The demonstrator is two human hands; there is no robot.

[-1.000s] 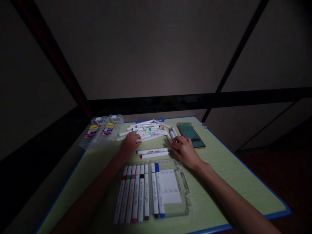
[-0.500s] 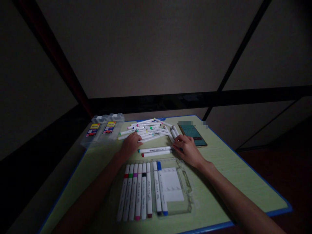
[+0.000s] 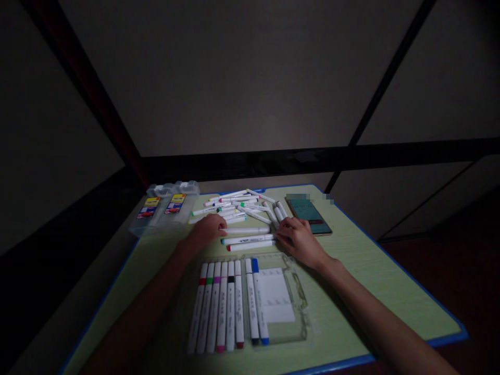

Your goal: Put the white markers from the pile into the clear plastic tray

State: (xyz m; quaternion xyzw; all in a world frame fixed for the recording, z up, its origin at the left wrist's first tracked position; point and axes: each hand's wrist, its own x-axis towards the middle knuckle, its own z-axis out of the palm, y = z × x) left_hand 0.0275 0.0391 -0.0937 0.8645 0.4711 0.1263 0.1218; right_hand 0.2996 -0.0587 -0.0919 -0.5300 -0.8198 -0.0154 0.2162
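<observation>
My left hand (image 3: 208, 229) is curled on the green table, its fingers pinching the left end of a white marker (image 3: 246, 230) lying crosswise. Two more white markers (image 3: 250, 242) lie parallel just below it. My right hand (image 3: 299, 239) rests at their right ends, fingers bent and touching the tips. A heap of loose white markers (image 3: 238, 205) with coloured caps lies behind both hands. Nearer me, an open clear case (image 3: 300, 297) holds a row of several markers (image 3: 226, 304) standing side by side.
A phone (image 3: 308, 214) with a lit screen lies right of the heap. Two clear plastic cases with labels (image 3: 162, 208) sit at the table's far left corner. The table (image 3: 371, 281) has a blue edge; dark walls and beams surround it.
My left hand has drawn one white marker out of the heap and laid it above the two parallel ones. My right hand has barely moved.
</observation>
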